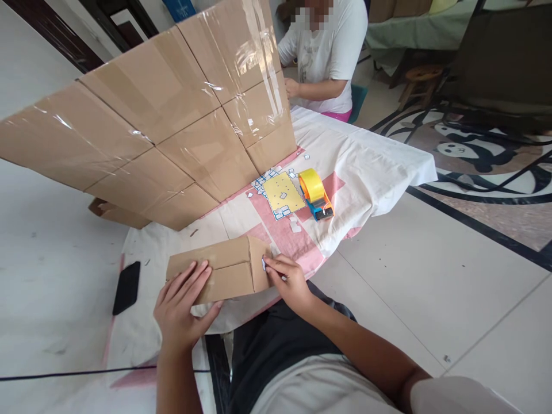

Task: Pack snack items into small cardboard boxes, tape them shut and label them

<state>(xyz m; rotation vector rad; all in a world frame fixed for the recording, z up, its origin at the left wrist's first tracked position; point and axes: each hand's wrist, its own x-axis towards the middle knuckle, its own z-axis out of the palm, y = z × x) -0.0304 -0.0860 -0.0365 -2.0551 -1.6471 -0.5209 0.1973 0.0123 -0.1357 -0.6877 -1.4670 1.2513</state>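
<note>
A small brown cardboard box [224,259] lies at the near edge of the cloth-covered table. My left hand [185,296] rests on its left part, fingers stretched over the top and thumb along the near edge. At the box's right end, my right hand [291,279] pinches a small white-and-blue paper piece [264,264] against the end face. Beyond it lies a yellow sheet [282,194] with several blue-edged paper cutouts around and on it. Right of that sheet sits a tape dispenser [318,198] with a yellow roll.
A tall wall of taped cardboard boxes [185,115] stands on the far left of the table. A black phone [126,287] lies at the left edge. Across the table sits a person in a white shirt [332,40]. The white tablecloth [366,149] hangs over the right side.
</note>
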